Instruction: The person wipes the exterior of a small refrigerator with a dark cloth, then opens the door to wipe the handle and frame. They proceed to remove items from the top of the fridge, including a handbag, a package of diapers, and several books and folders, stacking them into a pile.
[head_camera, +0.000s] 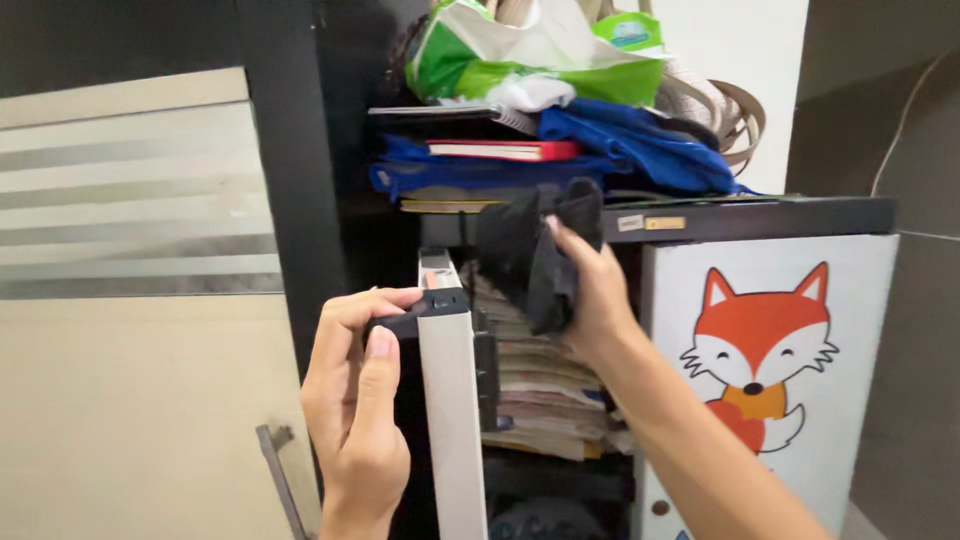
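A person's left hand (352, 400) grips the top corner of an open white cabinet door (452, 400), fingers (372, 302) curled closed over its dark upper edge and the thumb lying flat along the door's face. The right hand (592, 295) reaches into the cabinet (760, 222) at about one o'clock from the left, its fingers pinched shut on a bunched black cloth (535, 250) — held up against the front of the cabinet's dark top panel, just above a tall stack of folded papers (545, 385) on the shelf inside. The cloth hangs over the upper part of that stack. At three o'clock from the right hand, the cabinet's second door (850, 400) is closed and bears a cartoon orange fox (760, 345). On top of the cabinet, at twelve o'clock — a clutter of things: a red book (505, 150) lying flat among blue fabric (640, 145), a green-and-white plastic bag (530, 55) above them, and beige straps (725, 110) looped at the right. At nine o'clock, a frosted striped glass panel (130, 190) fills the wall.
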